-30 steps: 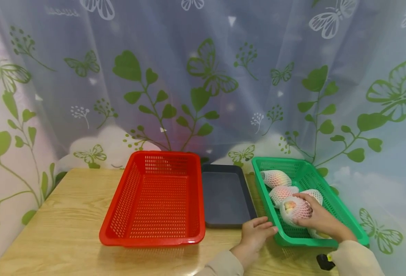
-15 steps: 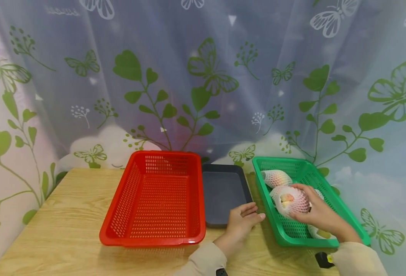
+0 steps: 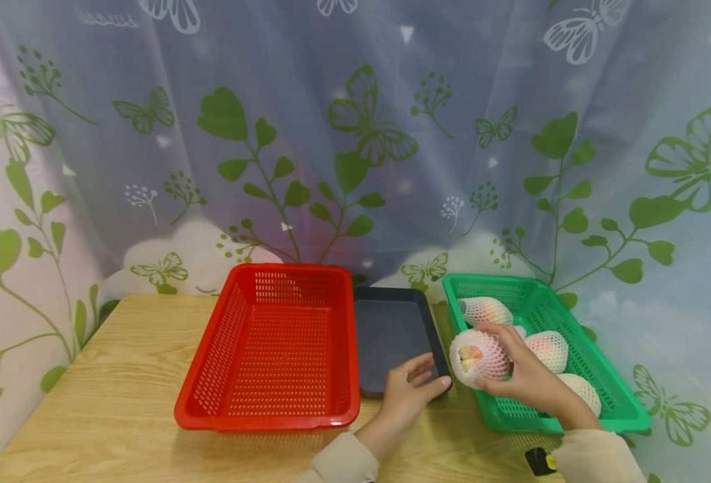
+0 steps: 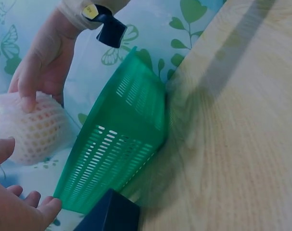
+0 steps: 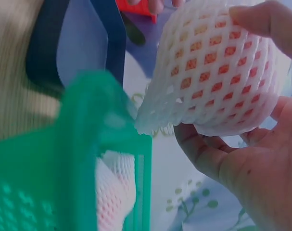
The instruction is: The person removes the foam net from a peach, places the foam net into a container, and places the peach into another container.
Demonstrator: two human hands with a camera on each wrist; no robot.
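My right hand (image 3: 530,373) grips a round fruit in a white foam net (image 3: 479,358), thumb and fingers on opposite sides of it, above the left rim of the green basket (image 3: 618,396). In the right wrist view the netted fruit (image 5: 218,72) hangs clear of the basket rim (image 5: 88,110). Several more netted fruits (image 3: 547,350) lie inside the basket. My left hand (image 3: 405,396), fingers relaxed and holding nothing, hovers over the near right corner of the dark tray (image 3: 394,342). From the left wrist, that hand (image 4: 16,207) appears below the held fruit (image 4: 35,130).
A red basket (image 3: 283,362) with nothing in it stands left of the dark tray on the wooden table (image 3: 114,389). Behind the table hangs a patterned curtain (image 3: 295,134).
The gripped fruit has risen and moved left from among the others to the green basket's left rim. My left hand has shifted left, from beside that basket to the dark tray.
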